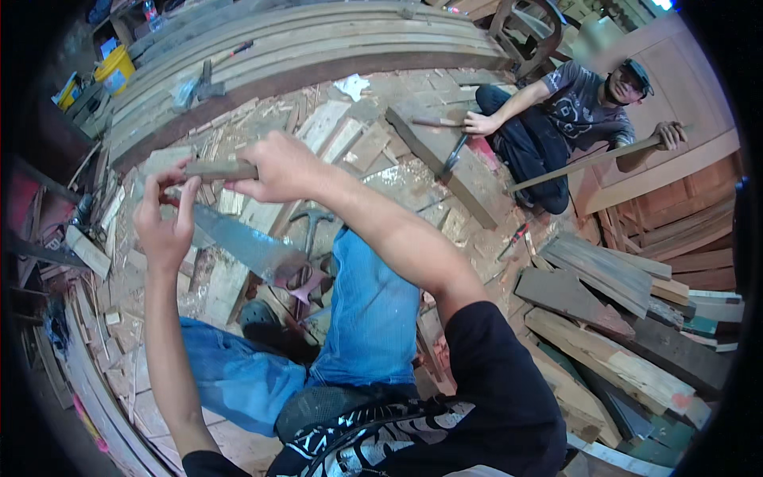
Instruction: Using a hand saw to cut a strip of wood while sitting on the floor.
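Observation:
A short piece of wood (pixel 220 170) is held up level between my two hands. My left hand (pixel 165 215) grips its left end between fingers and thumb. My right hand (pixel 280 168) is closed round its right end. Below them a handsaw (pixel 253 245) lies with its broad metal blade slanting toward my legs and its pinkish handle near my foot. A claw hammer (pixel 311 226) rests beside the saw, just left of my jeans-covered knee.
At the right a co-worker (pixel 584 111) sits with one hand near a hammer on a thick plank (pixel 445 167), the other holding a long wood strip (pixel 588 165). Stacked boards (pixel 620 358) fill the lower right. Long beams (pixel 318 60) and a yellow bucket (pixel 116 70) stand behind.

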Action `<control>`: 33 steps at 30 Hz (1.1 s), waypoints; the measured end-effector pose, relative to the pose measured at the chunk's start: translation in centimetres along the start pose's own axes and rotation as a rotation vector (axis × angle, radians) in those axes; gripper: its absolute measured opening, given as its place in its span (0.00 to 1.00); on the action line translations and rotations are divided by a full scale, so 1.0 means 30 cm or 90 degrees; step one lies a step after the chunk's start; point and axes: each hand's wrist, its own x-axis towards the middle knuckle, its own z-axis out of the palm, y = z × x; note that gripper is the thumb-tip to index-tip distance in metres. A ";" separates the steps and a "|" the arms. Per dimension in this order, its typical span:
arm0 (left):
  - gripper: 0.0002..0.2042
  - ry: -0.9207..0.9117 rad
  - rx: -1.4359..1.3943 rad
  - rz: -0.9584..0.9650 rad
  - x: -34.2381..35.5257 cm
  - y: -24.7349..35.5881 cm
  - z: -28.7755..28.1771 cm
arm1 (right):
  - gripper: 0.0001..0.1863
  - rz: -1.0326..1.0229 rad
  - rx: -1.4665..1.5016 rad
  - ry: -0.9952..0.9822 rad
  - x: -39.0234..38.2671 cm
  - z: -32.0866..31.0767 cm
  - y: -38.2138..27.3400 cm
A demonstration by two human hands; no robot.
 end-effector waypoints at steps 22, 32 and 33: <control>0.08 -0.010 0.037 -0.003 -0.024 -0.020 0.006 | 0.18 -0.002 -0.022 -0.011 -0.022 0.019 0.004; 0.08 -0.010 0.022 -0.004 -0.016 -0.028 0.018 | 0.18 0.010 -0.017 -0.033 -0.016 0.005 0.010; 0.08 -0.008 0.024 -0.002 -0.015 -0.028 0.018 | 0.18 0.005 -0.018 -0.035 -0.014 0.004 0.009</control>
